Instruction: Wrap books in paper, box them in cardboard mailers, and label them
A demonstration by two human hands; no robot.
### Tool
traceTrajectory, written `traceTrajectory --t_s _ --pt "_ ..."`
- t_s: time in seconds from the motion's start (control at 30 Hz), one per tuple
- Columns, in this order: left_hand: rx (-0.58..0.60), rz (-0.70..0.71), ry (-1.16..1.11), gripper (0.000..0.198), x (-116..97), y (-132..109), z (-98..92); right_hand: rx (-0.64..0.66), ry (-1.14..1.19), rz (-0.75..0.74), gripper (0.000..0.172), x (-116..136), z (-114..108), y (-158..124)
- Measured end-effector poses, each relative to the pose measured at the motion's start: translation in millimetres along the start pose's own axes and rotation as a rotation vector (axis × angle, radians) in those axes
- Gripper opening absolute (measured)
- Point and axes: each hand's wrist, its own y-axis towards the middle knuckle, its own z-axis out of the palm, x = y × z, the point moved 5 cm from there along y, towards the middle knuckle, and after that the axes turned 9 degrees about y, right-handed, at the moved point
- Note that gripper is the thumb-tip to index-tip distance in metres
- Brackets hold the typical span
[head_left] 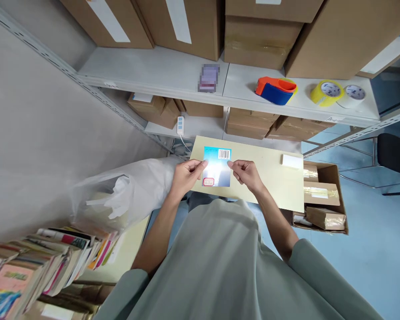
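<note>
A thin blue book (216,168), back cover up with a barcode at its top right and a red stamp at its lower left, is held over a pale yellow table (270,171). My left hand (186,174) pinches its left edge and my right hand (245,174) pinches its right edge. Both hands are closed on the book. A small white block (291,161) lies on the table to the right.
A white plastic bag (126,195) sits at the left, above a row of books (43,266). The shelf (160,71) holds cardboard boxes, an orange-and-blue tape dispenser (276,90) and tape rolls (326,92). An open box of parcels (323,200) stands on the blue floor at right.
</note>
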Motion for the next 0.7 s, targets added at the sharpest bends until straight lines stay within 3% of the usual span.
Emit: traceTrajectory --t_s 0.23,0.4,0.57,0.7 --pt "-0.002 -0.008 -0.011 0.048 5.8 -1.5 3.8 0.017 0.046 0.04 0.072 -7.8 -3.2 0.8" --pt "-0.02 0.002 -0.028 0.059 2.6 -2.5 5.2 -0.024 0.185 0.099 0.078 -24.7 -8.9 5.1" --pt "-0.049 0.001 0.004 0.048 8.3 -7.0 7.7 0.012 0.153 -0.065 0.058 -36.4 -12.1 15.6" --pt "-0.118 0.023 0.028 0.04 16.7 -8.1 7.0 0.047 0.153 -0.115 0.048 -47.2 -9.9 24.4"
